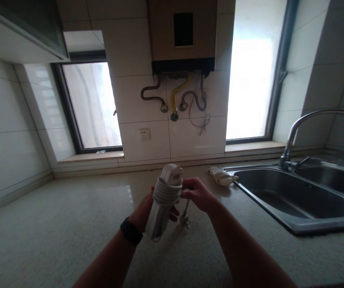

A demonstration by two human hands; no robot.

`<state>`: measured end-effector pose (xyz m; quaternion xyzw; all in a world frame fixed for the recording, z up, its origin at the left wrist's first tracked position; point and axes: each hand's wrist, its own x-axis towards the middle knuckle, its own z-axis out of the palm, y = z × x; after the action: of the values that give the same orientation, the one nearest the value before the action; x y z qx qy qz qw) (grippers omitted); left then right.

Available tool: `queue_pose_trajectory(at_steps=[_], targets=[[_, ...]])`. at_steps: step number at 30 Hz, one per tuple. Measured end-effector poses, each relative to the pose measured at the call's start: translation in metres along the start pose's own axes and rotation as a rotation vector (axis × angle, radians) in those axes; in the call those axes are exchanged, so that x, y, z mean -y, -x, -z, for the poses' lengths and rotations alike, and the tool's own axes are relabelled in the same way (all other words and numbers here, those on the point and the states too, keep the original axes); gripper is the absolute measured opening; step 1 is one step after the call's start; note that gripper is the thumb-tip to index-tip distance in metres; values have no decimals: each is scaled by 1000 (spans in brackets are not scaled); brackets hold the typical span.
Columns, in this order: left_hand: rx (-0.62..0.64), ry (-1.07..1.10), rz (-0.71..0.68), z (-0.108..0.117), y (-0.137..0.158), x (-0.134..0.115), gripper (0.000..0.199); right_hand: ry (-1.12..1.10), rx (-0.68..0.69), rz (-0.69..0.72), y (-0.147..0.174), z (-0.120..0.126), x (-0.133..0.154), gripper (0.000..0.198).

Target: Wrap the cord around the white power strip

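Note:
A white power strip is held up at a tilt over the counter, its white cord wound several times around its upper part. My left hand is wrapped round the strip from behind and the left, with fingertips showing past its right side. On the right, my right hand pinches the cord beside the coil. Below those fingers the cord's loose end hangs down with a plug, its metal pins showing. A dark band sits on my left wrist.
A second white power strip with wound cord lies by the double sink. A curved faucet rises behind the basin. The tiled wall has a socket below a water heater with pipes. Windows stand on both sides.

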<state>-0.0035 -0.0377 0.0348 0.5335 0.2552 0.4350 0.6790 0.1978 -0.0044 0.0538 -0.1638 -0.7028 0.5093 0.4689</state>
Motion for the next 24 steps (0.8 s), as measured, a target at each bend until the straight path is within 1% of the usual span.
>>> queue_pose_trajectory(at_steps=[2, 4, 6, 7, 11, 14, 16, 19, 22, 24], targets=[[-46, 34, -51, 2, -1, -10, 66, 94, -196, -23, -3, 3, 0, 42], [-74, 83, -65, 3, -5, -10, 65, 179, -344, -71, -6, 5, -2, 43], [-98, 100, -100, 5, -8, -6, 65, 234, -427, -89, -7, 7, -3, 44], [-127, 64, -131, 5, -9, -3, 63, 251, -446, -83, -8, 7, -3, 44], [-306, -197, -246, 10, -15, 3, 50, 306, -478, -36, -6, 10, 9, 43], [-416, -292, -317, 16, -22, 5, 46, 407, -491, -26, -2, 13, 22, 44], [-460, -371, -365, 22, -26, 7, 46, 464, -478, -23, 0, 12, 30, 44], [-507, -568, -420, 29, -28, 6, 57, 514, -414, -6, 4, 6, 37, 43], [-596, -799, -443, 36, -24, 3, 80, 541, -322, 12, 7, -3, 40, 42], [-634, -925, -420, 41, -20, 0, 95, 541, -294, 20, 9, -6, 42, 41]])
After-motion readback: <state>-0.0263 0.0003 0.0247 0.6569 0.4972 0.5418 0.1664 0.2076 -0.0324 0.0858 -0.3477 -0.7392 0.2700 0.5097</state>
